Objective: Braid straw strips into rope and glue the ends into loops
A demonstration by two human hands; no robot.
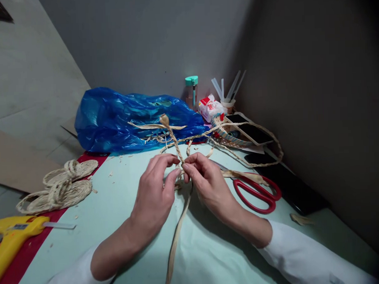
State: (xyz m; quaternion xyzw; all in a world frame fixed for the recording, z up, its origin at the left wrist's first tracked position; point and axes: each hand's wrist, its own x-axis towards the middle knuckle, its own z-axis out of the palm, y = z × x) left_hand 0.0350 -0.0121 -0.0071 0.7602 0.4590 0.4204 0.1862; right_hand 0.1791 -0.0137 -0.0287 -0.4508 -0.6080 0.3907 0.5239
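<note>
A short braided straw cord (177, 147) stands up from between my hands, its knotted top in front of the blue bag. My right hand (206, 185) pinches the lower end of the braid between thumb and fingertips. Beside it, my left hand (155, 186) has its thumb and index finger parted, their tips close to the braid; whether they touch a strand I cannot make out. One loose flat straw strand (177, 235) hangs from the braid toward me, and another strand (245, 176) stretches right, over the scissors. A longer braided cord (230, 151) loops behind my right hand.
Red-handled scissors (255, 195) and a black phone-like slab (290, 186) lie at right. Woven straw slippers (62, 190) and a yellow glue gun (17, 233) are at left. Behind stand a blue plastic bag (114, 119), a bottle (192, 92) and a cup of glue sticks (228, 103), near the wall.
</note>
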